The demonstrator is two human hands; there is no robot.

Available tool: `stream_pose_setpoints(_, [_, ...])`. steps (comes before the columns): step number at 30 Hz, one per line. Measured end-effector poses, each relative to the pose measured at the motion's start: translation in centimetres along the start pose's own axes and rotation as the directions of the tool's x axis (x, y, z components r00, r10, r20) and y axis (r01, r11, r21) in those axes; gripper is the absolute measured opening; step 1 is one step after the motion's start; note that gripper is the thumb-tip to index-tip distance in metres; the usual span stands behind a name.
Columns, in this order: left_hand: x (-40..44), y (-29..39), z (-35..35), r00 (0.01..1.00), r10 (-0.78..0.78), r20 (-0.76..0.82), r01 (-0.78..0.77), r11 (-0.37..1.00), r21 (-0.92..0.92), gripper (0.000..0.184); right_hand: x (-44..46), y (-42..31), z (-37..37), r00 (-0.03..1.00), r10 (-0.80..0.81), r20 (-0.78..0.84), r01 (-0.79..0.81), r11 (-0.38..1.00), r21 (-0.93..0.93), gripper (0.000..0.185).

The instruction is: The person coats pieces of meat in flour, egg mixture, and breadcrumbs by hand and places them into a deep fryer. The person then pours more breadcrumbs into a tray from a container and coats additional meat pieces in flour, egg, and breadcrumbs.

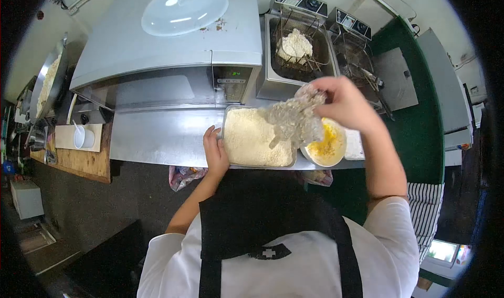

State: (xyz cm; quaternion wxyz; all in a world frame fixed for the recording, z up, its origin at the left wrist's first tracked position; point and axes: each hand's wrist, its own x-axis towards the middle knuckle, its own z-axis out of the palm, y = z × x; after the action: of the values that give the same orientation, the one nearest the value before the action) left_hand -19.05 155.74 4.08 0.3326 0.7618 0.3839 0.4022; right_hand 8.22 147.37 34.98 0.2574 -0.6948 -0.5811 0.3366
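Observation:
A pale, crumb-filled rectangular tray (252,138) lies on the steel counter. My left hand (214,151) rests at its left edge, fingers slightly apart, holding nothing. My right hand (344,104) is closed on a lumpy, greyish coated piece (296,117), which hangs over the tray's right part and the edge of a white bowl. In that bowl (336,156) there is a yellow mixture, partly hidden by the piece and my hand.
Behind the tray stands a microwave (231,83) with a glass lid (184,9) on top. A fryer (268,77) holds a basket with white food (295,47); a second fryer (352,54) is to its right. Far left, a white cup (84,138) sits on a wooden table (100,164).

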Motion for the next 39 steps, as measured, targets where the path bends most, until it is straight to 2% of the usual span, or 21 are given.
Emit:
stream_pose_setpoints(3, [0.2,0.2,0.0,1.0,0.002,-0.019,-0.002,1.0,0.015,0.032,0.8,-1.8,-4.4,0.997,-0.077,0.0,0.076,0.989,0.13,0.033])
stream_pose_setpoints(4, [0.2,0.2,-0.1,1.0,-0.001,-0.023,0.002,1.0,0.023,0.032,1.3,-2.2,-6.2,0.998,-0.063,-0.012,0.064,0.996,0.061,0.034])
stream_pose_setpoints(5, [0.2,0.2,-0.1,1.0,-0.004,-0.028,0.005,0.999,0.033,0.033,1.6,-3.1,-7.8,0.99,-0.136,-0.031,0.137,0.989,0.052,0.034])
stream_pose_setpoints(10, [0.2,0.8,-0.2,0.999,-0.017,-0.051,0.021,0.997,0.072,0.033,5.3,-3.4,-17.0,0.962,-0.268,-0.055,0.258,0.956,-0.143,0.038])
stream_pose_setpoints(11, [0.2,0.9,-0.2,0.998,-0.025,-0.054,0.029,0.996,0.079,0.033,6.3,-2.8,-19.0,0.962,-0.262,-0.07,0.228,0.923,-0.311,0.038])
stream_pose_setpoints(14, [0.1,1.4,-0.1,0.997,-0.05,-0.061,0.053,0.997,0.047,0.034,10.0,0.4,-23.1,0.956,-0.275,-0.099,0.246,0.94,-0.235,0.038])
stream_pose_setpoints(19, [-0.1,1.6,0.0,0.995,-0.06,-0.083,0.07,0.99,0.122,0.034,15.0,5.8,-23.3,0.96,-0.265,-0.088,0.21,0.892,-0.401,0.039])
stream_pose_setpoints(20, [0.0,1.8,0.1,0.994,-0.064,-0.091,0.075,0.989,0.129,0.033,16.5,7.7,-23.0,0.956,-0.293,-0.03,0.261,0.89,-0.374,0.039])
stream_pose_setpoints(22, [0.1,1.9,0.2,0.993,-0.062,-0.103,0.08,0.982,0.171,0.032,17.8,9.7,-21.1,0.967,-0.245,-0.065,0.196,0.886,-0.42,0.034])
stream_pose_setpoints(24, [0.1,2.1,0.3,0.991,-0.075,-0.114,0.096,0.978,0.188,0.032,19.1,12.1,-19.9,0.968,-0.251,-0.024,0.222,0.892,-0.395,0.033])
stream_pose_setpoints(25, [0.1,2.2,0.3,0.989,-0.091,-0.119,0.112,0.977,0.184,0.032,19.6,12.8,-19.4,0.987,-0.163,-0.009,0.147,0.911,-0.386,0.034])
stream_pose_setpoints(26, [0.1,2.3,0.3,0.986,-0.106,-0.125,0.128,0.975,0.179,0.032,20.3,13.7,-19.2,0.99,-0.136,0.045,0.143,0.941,-0.308,0.034])
stream_pose_setpoints(28, [0.0,2.6,0.3,0.983,-0.133,-0.127,0.157,0.968,0.198,0.031,22.3,16.2,-19.1,0.979,-0.15,0.135,0.182,0.947,-0.264,0.032])
stream_pose_setpoints(31, [0.2,2.8,0.5,0.978,-0.154,-0.142,0.181,0.962,0.204,0.031,24.3,16.2,-18.1,0.982,0.018,0.188,0.039,0.954,-0.297,0.032])
stream_pose_setpoints(33, [0.2,2.7,0.4,0.98,-0.147,-0.134,0.173,0.964,0.203,0.033,28.8,21.2,-17.5,0.985,-0.023,0.172,0.068,0.962,-0.264,0.034])
stream_pose_setpoints(34, [0.2,2.6,0.4,0.981,-0.146,-0.125,0.169,0.965,0.2,0.033,30.2,23.4,-17.0,0.986,-0.037,0.162,0.076,0.966,-0.246,0.035])
stream_pose_setpoints(35, [0.0,2.7,0.4,0.98,-0.155,-0.125,0.179,0.962,0.206,0.033,28.8,21.0,-15.8,1.0,-0.011,0.01,0.014,0.898,-0.44,0.037])
stream_pose_setpoints(36, [0.0,2.7,0.4,0.98,-0.159,-0.123,0.182,0.96,0.211,0.033,28.9,21.9,-15.3,0.98,-0.182,-0.083,0.098,0.8,-0.592,0.037])
stream_pose_setpoints(38, [0.3,2.5,0.4,0.98,-0.159,-0.122,0.183,0.959,0.217,0.033,27.1,21.9,-15.0,0.938,-0.233,-0.255,0.043,0.813,-0.581,0.029])
stream_pose_setpoints(39, [0.2,2.5,0.4,0.979,-0.164,-0.118,0.187,0.958,0.217,0.033,25.1,20.9,-14.7,0.922,-0.209,-0.326,0.008,0.853,-0.522,0.03])
